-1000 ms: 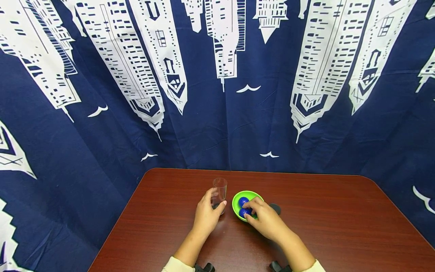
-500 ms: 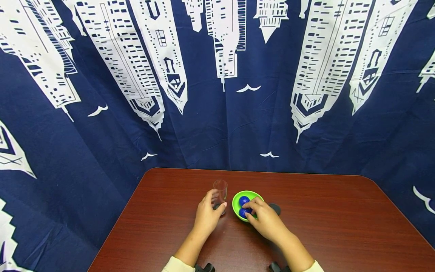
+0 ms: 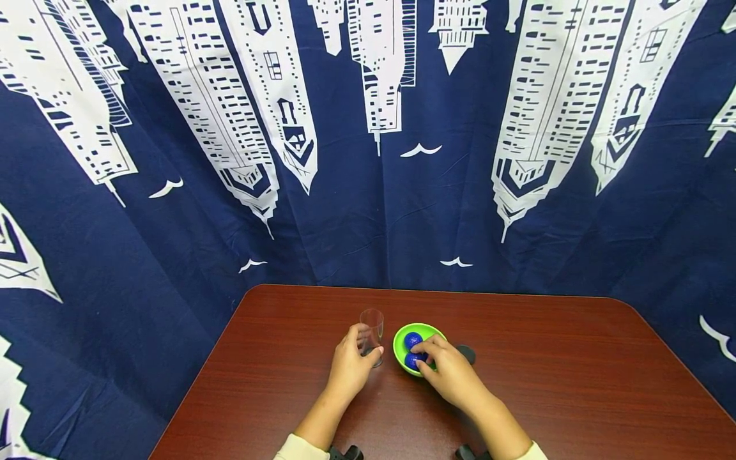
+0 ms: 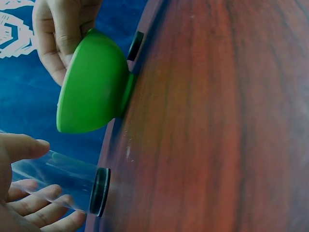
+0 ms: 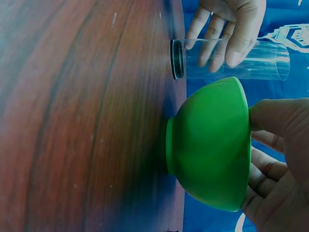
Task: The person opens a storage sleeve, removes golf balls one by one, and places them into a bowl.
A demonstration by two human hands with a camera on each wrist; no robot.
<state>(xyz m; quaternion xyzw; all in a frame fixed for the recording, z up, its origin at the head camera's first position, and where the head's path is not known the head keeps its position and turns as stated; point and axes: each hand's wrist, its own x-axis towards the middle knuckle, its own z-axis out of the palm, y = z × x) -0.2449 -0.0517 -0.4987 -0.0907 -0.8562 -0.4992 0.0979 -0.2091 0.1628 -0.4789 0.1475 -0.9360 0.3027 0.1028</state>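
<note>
A clear tube point(image 3: 376, 329) with a black base point(image 4: 100, 192) stands upright on the table. My left hand point(image 3: 349, 364) holds it low down, thumb on the near side and fingers round the far side. To its right sits a green bowl point(image 5: 210, 145) with blue balls inside, one farther ball point(image 3: 413, 340) and one nearer ball point(image 3: 411, 361). The fingers of my right hand point(image 3: 451, 374) reach over the bowl's rim, and thumb and index finger pinch the nearer ball. Both wrist views show only the bowl's outside, so the balls are hidden there.
A flat black disc point(image 3: 467, 353) lies just right of the bowl, partly behind my right hand. The brown wooden table point(image 3: 552, 358) ends at a blue cloth point(image 3: 345, 223) with white buildings on it.
The tube's top has come slightly toward me, with my left hand still at it. My right hand, the bowl and the balls have hardly moved.
</note>
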